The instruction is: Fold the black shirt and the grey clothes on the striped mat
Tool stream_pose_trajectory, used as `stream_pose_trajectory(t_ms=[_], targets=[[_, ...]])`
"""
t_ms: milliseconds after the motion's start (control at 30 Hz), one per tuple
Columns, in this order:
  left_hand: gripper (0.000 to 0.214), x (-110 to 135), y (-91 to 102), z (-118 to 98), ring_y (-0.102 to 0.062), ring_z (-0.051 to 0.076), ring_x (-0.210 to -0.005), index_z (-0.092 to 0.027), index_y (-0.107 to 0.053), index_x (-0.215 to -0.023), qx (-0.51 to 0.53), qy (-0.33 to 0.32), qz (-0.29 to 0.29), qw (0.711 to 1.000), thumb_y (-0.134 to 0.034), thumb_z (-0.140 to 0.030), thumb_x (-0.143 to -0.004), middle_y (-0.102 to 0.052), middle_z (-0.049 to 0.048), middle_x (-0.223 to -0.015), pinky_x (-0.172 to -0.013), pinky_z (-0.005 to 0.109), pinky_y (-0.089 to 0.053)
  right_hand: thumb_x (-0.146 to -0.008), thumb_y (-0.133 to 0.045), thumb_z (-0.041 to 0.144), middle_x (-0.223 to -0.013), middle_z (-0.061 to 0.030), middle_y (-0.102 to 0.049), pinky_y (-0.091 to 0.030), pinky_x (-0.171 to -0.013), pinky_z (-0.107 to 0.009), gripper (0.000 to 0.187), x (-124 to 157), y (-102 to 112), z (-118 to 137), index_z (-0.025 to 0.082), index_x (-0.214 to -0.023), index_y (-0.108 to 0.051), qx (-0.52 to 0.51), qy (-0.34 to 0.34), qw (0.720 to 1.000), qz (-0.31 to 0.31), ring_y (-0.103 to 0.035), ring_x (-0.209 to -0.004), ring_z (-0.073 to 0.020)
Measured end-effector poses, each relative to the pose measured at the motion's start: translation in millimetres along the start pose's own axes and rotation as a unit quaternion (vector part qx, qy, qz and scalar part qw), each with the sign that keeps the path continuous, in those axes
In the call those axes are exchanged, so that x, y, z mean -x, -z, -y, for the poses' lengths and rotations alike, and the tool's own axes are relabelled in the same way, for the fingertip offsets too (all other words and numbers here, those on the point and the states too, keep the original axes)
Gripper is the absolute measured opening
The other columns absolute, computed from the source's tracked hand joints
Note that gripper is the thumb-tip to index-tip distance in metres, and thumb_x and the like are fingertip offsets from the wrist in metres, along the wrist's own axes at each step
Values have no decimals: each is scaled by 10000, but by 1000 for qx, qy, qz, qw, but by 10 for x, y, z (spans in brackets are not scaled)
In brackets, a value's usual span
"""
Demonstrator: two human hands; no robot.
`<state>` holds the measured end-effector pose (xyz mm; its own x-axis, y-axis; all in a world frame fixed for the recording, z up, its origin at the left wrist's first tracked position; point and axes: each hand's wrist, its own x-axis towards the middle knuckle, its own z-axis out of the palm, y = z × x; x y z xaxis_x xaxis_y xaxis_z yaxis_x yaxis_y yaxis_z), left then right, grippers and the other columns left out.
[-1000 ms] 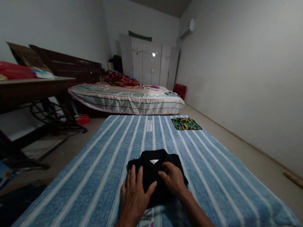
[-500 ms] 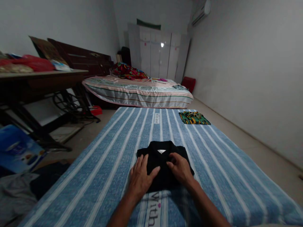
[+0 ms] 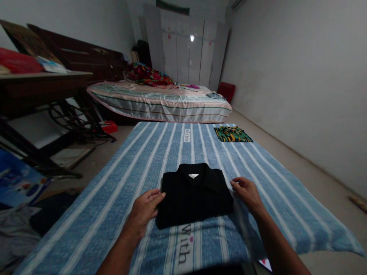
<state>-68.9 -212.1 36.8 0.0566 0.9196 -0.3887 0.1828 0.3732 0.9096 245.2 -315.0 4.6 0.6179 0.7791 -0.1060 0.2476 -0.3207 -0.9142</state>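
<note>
A folded black shirt (image 3: 195,193) with a white neck label lies on the blue striped mattress (image 3: 120,191) in front of me. My left hand (image 3: 145,210) rests at the shirt's left edge, fingers stretched and touching the fabric. At the shirt's right edge is my right hand (image 3: 246,191), fingers loosely curled against the side of the fold. Neither hand holds anything. A folded green and yellow patterned cloth (image 3: 232,134) sits at the mattress's far right corner.
A second mattress (image 3: 160,103) with a heap of colourful clothes (image 3: 147,75) lies beyond. A dark sewing-machine table (image 3: 43,95) stands at the left, with a blue box (image 3: 17,183) and dark cloth on the floor. White wardrobes (image 3: 183,49) line the back wall.
Both hands slid off the top of the black shirt, the left to its left edge and the right to its right edge. The camera tilted down and closer.
</note>
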Motion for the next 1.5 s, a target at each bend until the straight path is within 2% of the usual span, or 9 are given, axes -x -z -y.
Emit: stream_pose_trajectory(t_ms=[400,667,800,900,1000,1100,1233,1400,1500], targets=[[355,-250,-106,-131,-558,118,-474,-137,-625,-711,23,71,112,991,-798,-347,-483,-626,-1,-575,-429,203,-425,-794,-580,416,-439,54,-450,-316,-321,-190,283,6,-136,-9,149,-700,-594,-49,-113,988,92,-437,-331,-86],[324,-337,-135,-72,-622,168,-541,-149,-621,-777,-4,68,146,987,-759,-334,-548,-660,28,-629,-445,227,-442,-775,-579,440,-457,61,-502,-332,-306,-181,269,156,-12,9,172,-768,-562,-62,-112,986,107,-493,-324,-103],[230,-354,-111,-120,-530,152,-444,-169,-598,-699,-175,-42,32,983,-695,-369,-638,-559,-3,-512,-397,228,-332,-711,-634,513,-519,36,-578,-344,-311,-176,382,317,123,-82,161,-844,-567,-87,-113,975,169,-520,-343,-106],[205,-270,-178,-242,-609,213,-647,-179,-620,-809,-312,-204,-111,921,-668,-334,-684,-624,31,-680,-571,288,-438,-671,-692,515,-554,26,-617,-344,-307,-176,536,406,163,-132,153,-1032,-532,-125,-106,963,214,-527,-342,-115],[226,-88,-394,-356,-620,206,-746,-188,-611,-965,-355,-349,-106,861,-568,-326,-791,-648,50,-885,-722,315,-472,-653,-725,499,-560,24,-625,-349,-305,-178,613,451,144,-143,145,-1103,-508,-153,-90,957,228,-520,-332,-113],[198,78,-741,-420,-618,168,-756,-200,-598,-1002,-373,-447,31,812,-496,-272,-847,-644,45,-944,-747,276,-483,-652,-736,475,-558,32,-625,-360,-311,-180,663,466,112,-127,146,-1173,-491,-177,-75,953,234,-516,-329,-110],[309,132,-1271,-538,-585,182,-1028,-188,-559,-1073,-424,-539,237,689,-433,-84,-811,-617,63,-1099,-866,266,-460,-651,-742,450,-530,47,-612,-363,-307,-182,715,461,78,-115,138,-1228,-457,-193,-70,948,242,-501,-315,-108],[336,90,-1782,-797,-636,201,-899,-200,-587,-996,-550,-514,380,537,-488,-43,-716,-654,46,-1012,-690,262,-481,-656,-733,455,-492,77,-580,-343,-286,-179,634,415,38,-131,158,-1156,-482,-201,-72,943,256,-470,-284,-101],[275,76,-1944,-867,-653,237,-881,-209,-630,-936,-591,-483,430,482,-553,-89,-702,-687,49,-949,-631,268,-469,-664,-723,459,-484,71,-578,-324,-280,-173,563,371,40,-118,154,-1082,-504,-201,-69,937,277,-456,-276,-94]])
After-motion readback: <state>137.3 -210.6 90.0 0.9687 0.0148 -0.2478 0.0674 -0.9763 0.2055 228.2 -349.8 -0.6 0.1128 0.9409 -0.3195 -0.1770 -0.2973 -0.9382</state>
